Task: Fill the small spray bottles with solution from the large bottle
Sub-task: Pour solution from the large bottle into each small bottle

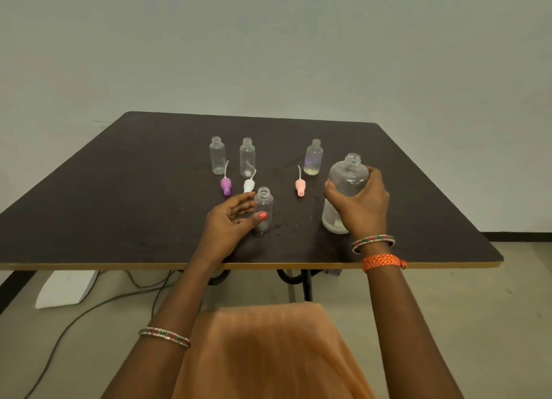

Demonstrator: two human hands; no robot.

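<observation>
— Plastic, clear and uncapped throughout: which vessel serves as the reference?
— The large clear plastic bottle, which has a shallow layer of pale liquid at its bottom. The right hand wraps its mid-body, fingers and thumb curled round the wall. Whether its base rests on the dark brown table or sits just off it cannot be told.
— And the left hand?
— It lies left of the large bottle and slightly nearer the person. It holds an upright small clear bottle, with the thumb on the near wall and the fingers curled at the far side.
— What stands beyond?
— Three more small bottles, all upright with open necks. The stained small bottle, showing purple and yellowish residue, stands just beyond and left of the large bottle. The middle small bottle and the leftmost small bottle stand well to its left.
— And the caps?
— Three spray caps with thin dip tubes lie on the table. The pink spray cap is just left of the large bottle. The white spray cap is farther left, and the purple spray cap is farthest.
— Any wrist detail?
— The right wrist, just nearer than the large bottle, carries a beaded bangle and an orange braided thread.
</observation>
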